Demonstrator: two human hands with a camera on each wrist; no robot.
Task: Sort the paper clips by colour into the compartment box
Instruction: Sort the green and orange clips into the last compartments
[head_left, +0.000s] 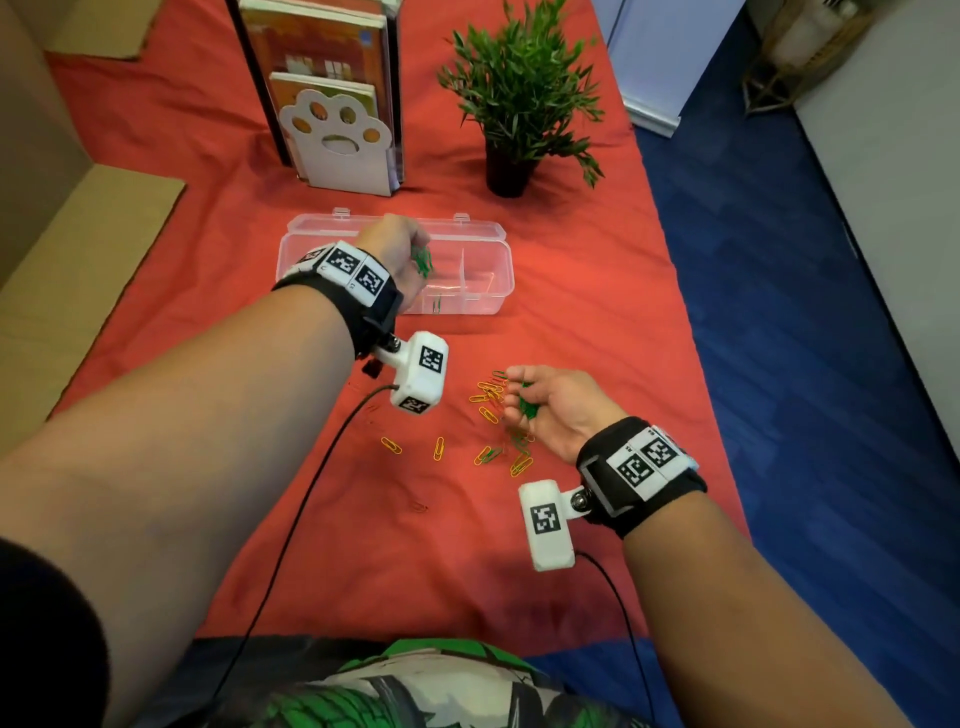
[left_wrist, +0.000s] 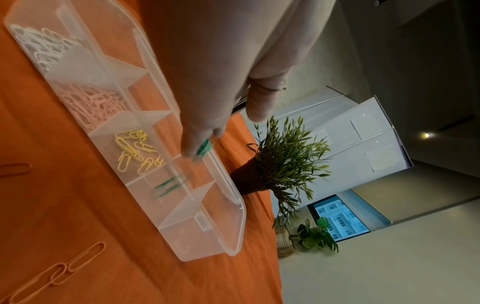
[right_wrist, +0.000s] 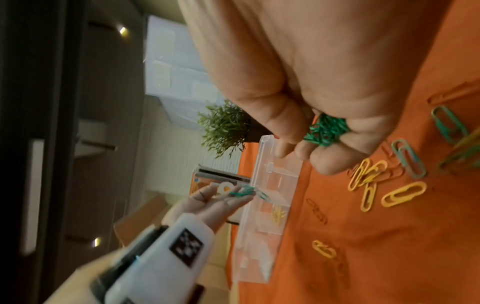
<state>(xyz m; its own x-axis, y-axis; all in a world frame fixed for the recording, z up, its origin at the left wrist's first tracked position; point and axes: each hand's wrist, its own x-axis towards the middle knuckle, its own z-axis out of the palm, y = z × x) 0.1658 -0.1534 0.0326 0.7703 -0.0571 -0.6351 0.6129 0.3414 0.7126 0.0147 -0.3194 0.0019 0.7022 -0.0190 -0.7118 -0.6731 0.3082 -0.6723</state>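
Note:
A clear compartment box (head_left: 497, 270) lies open on the red cloth. In the left wrist view its compartments hold white clips (left_wrist: 43, 46), pink clips (left_wrist: 96, 105), yellow clips (left_wrist: 133, 152) and a few green clips (left_wrist: 168, 186). My left hand (head_left: 397, 254) hovers over the box and pinches a bunch of green clips (head_left: 422, 261), also seen as green clips (left_wrist: 203, 149) at the fingertips. My right hand (head_left: 545, 402) sits palm-up near the loose pile, fingers curled round more green clips (right_wrist: 326, 130). Loose yellow clips (head_left: 488, 397) and green clips (head_left: 491, 454) lie beside it.
A potted plant (head_left: 519, 104) and a paw-shaped bookend (head_left: 337, 140) with books stand behind the box. Cardboard (head_left: 78, 270) lies at the left. The table's right edge drops to blue floor (head_left: 779, 312). Orange clips (left_wrist: 59, 269) lie on the cloth.

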